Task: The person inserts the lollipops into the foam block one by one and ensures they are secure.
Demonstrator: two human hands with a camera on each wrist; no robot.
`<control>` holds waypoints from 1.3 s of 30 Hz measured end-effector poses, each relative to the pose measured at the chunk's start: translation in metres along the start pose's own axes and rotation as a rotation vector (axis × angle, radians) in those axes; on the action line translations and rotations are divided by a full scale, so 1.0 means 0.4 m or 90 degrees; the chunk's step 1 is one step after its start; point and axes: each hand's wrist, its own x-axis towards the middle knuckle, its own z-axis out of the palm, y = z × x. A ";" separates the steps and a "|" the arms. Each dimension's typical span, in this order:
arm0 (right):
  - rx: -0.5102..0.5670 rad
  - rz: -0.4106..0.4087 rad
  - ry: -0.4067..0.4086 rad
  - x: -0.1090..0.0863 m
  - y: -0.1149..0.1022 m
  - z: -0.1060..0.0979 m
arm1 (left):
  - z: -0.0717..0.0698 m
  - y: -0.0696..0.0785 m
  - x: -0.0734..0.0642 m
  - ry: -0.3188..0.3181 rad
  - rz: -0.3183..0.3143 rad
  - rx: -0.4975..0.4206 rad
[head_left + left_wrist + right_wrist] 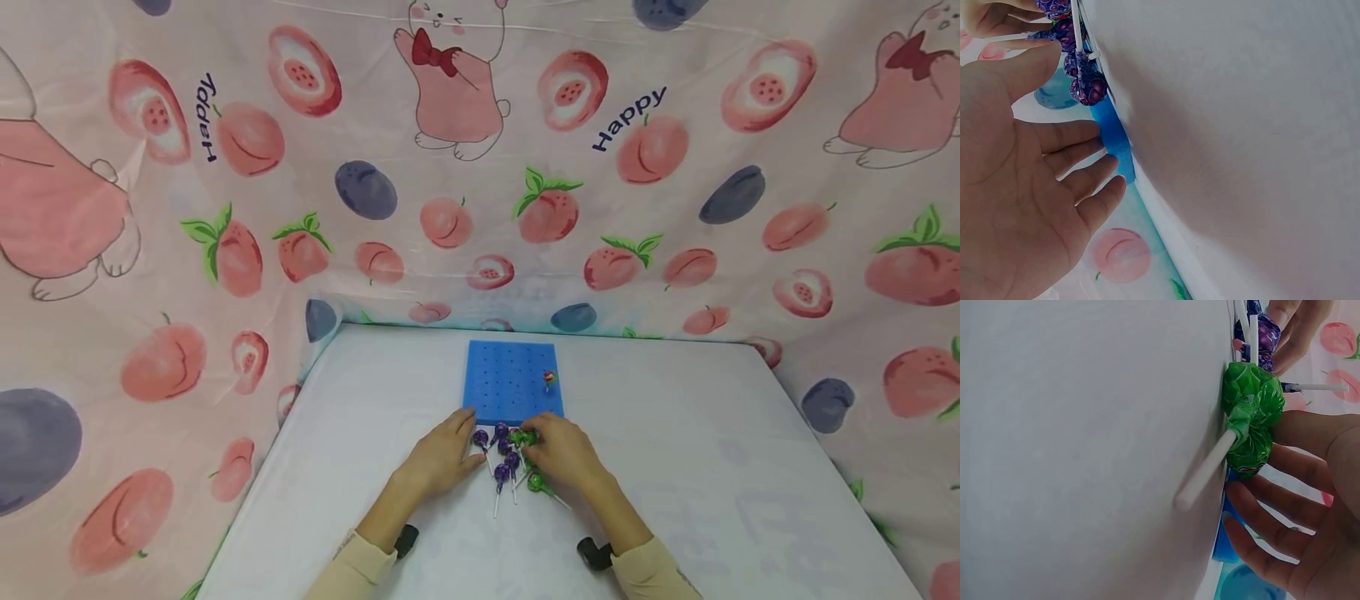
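Observation:
Purple-wrapped lollipops (502, 473) with white sticks lie bunched between the two hands, just in front of a blue pegboard-like board (510, 379) with rows of small holes. My left hand (442, 454) rests to their left with its fingers extended, fingertips at the board's front left corner; in the left wrist view its palm (1035, 181) holds nothing. From the right, my right hand (562, 450) pinches a green-wrapped lollipop (522, 437) between thumb and fingers, partly hidden. A second green lollipop (537, 482) lies nearer, its stick pointing right and toward me.
One lollipop with a red and multicoloured wrapper (550, 377) stands upright in the board near its right edge. White cloth covers the table (712, 467). Fruit-and-rabbit printed fabric (465, 275) hangs behind and at both sides.

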 end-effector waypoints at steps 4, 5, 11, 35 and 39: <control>-0.004 -0.006 0.004 0.003 0.002 0.002 | 0.003 -0.002 0.001 0.000 0.000 0.007; -0.003 -0.007 0.003 0.003 0.002 0.002 | 0.003 -0.002 0.001 0.000 0.000 0.007; 0.002 -0.008 0.003 0.001 0.002 0.004 | 0.003 -0.002 -0.002 -0.003 0.001 0.007; 0.042 -0.032 0.049 -0.003 -0.006 -0.006 | 0.004 -0.005 -0.001 0.001 -0.001 0.004; 0.050 -0.028 0.049 -0.006 -0.009 -0.009 | 0.003 -0.004 -0.001 0.003 0.000 0.000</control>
